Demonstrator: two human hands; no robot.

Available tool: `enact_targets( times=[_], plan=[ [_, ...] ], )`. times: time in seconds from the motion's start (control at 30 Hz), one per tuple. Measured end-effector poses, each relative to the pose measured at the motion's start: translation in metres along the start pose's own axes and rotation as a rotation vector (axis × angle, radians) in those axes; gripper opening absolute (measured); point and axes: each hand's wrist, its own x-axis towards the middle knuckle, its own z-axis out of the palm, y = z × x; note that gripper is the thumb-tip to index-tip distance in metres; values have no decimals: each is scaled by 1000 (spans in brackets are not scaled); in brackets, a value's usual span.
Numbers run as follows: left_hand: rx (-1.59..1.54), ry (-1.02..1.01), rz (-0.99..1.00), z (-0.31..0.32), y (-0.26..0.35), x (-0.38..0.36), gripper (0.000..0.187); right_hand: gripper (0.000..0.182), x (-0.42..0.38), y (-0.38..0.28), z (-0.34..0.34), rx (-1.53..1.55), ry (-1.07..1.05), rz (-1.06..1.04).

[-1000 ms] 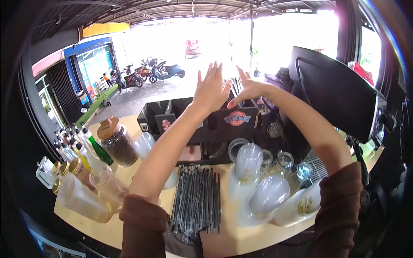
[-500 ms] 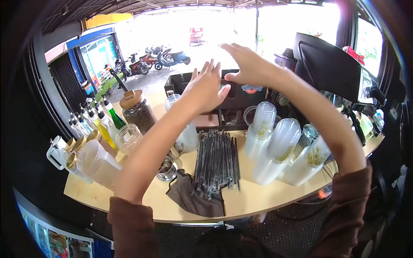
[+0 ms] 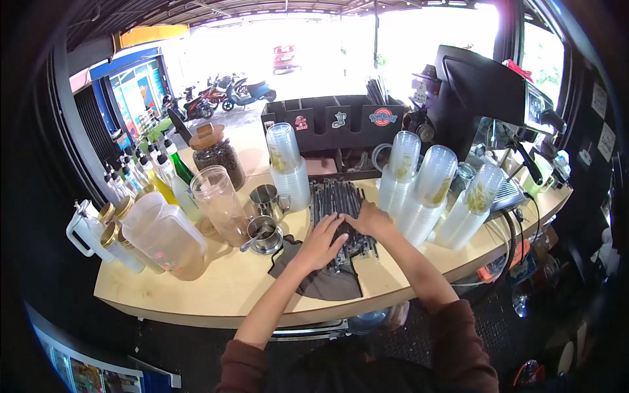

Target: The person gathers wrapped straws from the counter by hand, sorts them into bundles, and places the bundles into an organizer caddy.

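Observation:
A pile of thin black straws (image 3: 327, 193), which look wrapped in clear plastic, lies lengthwise on the table. Partly under it is a dark brown cloth (image 3: 314, 283). My left hand (image 3: 321, 243) rests on the pile with its fingers stretched out and apart. My right hand (image 3: 371, 221) is on the upper right of the pile, its thumb side pointing towards my left fingertips. The other right fingers bend down out of sight, so their grip is hidden. Left of the pile are a metal cup (image 3: 265, 237) and a metal pitcher (image 3: 267, 200).
Stacked plastic cups (image 3: 288, 177) stand behind left, more stacked cups (image 3: 419, 213) at right. A black organizer box (image 3: 334, 124) is at the back. Plastic jugs (image 3: 164, 239), a coffee bean jar (image 3: 219, 160) and pump bottles (image 3: 154, 187) fill the left. An espresso machine (image 3: 504, 164) stands far right.
Both hands have come down from above the box onto the straws. The view has shifted, and the organizer box and left cup stack show more fully.

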Motion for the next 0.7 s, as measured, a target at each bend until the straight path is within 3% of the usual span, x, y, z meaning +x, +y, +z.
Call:
enact_targets(
  times=[0.3,0.7],
  plan=[
    [-150,75,-27,15,-19,-10,42,51,29,30,18,233,-53,-9],
    [-88,79,-6,15,-17,-11,40,43,43,21,10,79,-131,30]
  ],
)
